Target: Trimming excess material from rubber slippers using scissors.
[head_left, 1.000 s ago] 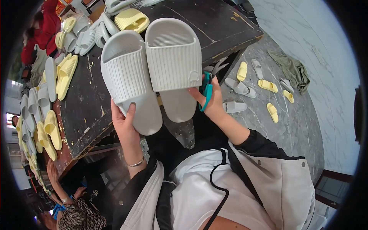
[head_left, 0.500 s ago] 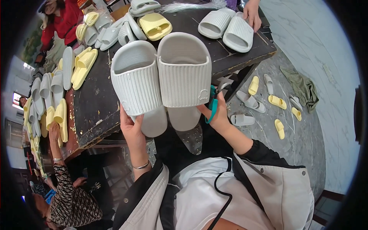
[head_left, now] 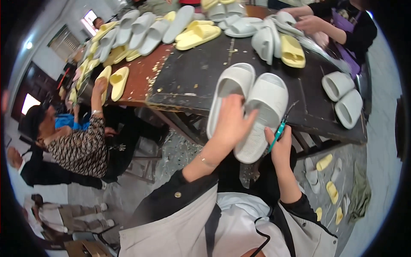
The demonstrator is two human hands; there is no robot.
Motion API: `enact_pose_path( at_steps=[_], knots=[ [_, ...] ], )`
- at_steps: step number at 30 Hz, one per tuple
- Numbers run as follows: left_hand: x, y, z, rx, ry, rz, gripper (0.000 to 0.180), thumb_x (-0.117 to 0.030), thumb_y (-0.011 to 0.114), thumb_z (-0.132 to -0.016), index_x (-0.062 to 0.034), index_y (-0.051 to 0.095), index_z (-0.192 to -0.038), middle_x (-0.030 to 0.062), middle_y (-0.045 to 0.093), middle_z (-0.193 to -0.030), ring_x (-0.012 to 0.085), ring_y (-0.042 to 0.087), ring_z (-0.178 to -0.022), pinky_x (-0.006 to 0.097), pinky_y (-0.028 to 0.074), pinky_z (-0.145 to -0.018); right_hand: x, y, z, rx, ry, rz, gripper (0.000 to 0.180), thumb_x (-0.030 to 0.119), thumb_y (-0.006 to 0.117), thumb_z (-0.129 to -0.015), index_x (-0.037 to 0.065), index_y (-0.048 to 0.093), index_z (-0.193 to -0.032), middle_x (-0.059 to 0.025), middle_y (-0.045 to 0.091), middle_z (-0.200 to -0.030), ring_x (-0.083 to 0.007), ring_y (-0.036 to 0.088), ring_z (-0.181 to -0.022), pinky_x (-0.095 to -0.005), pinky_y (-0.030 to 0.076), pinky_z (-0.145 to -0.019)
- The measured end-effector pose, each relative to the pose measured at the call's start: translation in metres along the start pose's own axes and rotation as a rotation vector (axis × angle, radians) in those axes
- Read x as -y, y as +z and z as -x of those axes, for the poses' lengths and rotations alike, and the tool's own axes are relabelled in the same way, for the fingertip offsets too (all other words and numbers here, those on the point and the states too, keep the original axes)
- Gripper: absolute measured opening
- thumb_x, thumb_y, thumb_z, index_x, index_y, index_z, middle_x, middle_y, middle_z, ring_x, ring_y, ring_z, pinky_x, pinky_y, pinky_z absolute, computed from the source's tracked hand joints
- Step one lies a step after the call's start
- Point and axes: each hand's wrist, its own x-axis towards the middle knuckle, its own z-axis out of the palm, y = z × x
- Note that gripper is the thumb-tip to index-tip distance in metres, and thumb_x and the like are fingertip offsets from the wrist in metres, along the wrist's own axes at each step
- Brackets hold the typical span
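In front of me a pair of light grey ridged slide slippers is held side by side, soles down and toes away. My left hand (head_left: 231,122) reaches over the left slipper (head_left: 239,76), fingers curled into its foot opening and thumb towards the right slipper (head_left: 274,92). My right hand (head_left: 280,143) is closed around teal-handled snips (head_left: 277,136), their dark pointed tip up beside the right slipper. The thumb of that hand is at the slipper's heel edge. The fingertips of my left hand are hidden inside the slipper.
A dark worn table (head_left: 180,81) with scraps lies beyond. Grey and yellow slippers crowd its far side; another grey pair (head_left: 344,96) sits at its right corner. A person in a patterned top (head_left: 81,145) handles yellow slippers at left. Someone in purple (head_left: 342,30) works at far right.
My view has swung left. The slippers have turned from toe-end towards me to insoles showing. My left hand has moved from beneath the left slipper onto its opening.
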Motion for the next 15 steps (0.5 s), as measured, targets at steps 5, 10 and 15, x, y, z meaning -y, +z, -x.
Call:
enact_pose_path(
  at_steps=[5,10,15],
  knots=[
    [0.025,-0.015,-0.045,-0.062,0.001,-0.184,0.026,-0.006,0.069,-0.075,0.0023,0.056,-0.096,0.0230,0.057,-0.100,0.0400,0.054,-0.098,0.046,0.045,-0.086,0.022,0.013,0.000,0.181,0.055,-0.017,0.032,0.022,0.067,-0.092,0.000,0.051,-0.108,-0.0100,0.063,-0.094,-0.0146,0.058,-0.079,-0.0294,0.048,-0.074],
    [0.077,-0.098,-0.103,-0.307,-0.173,0.122,0.024,-0.008,0.056,-0.086,0.0022,0.063,-0.106,0.0179,0.066,-0.106,0.0269,0.063,-0.100,0.039,0.048,-0.090,0.007,-0.014,-0.011,0.155,0.046,-0.192,0.020,0.024,0.053,-0.101,0.005,0.052,-0.107,-0.0064,0.064,-0.093,-0.0079,0.056,-0.069,-0.0224,0.046,-0.065],
    [0.255,-0.214,-0.224,-0.419,0.013,-0.368,0.039,-0.024,0.055,-0.089,0.0054,0.059,-0.114,0.0237,0.063,-0.112,0.0372,0.060,-0.106,0.042,0.045,-0.095,-0.017,-0.095,-0.004,-0.094,0.052,-0.051,0.022,0.023,0.057,-0.099,0.003,0.051,-0.106,-0.0068,0.060,-0.093,-0.0098,0.055,-0.072,-0.0237,0.047,-0.068]
  ],
)
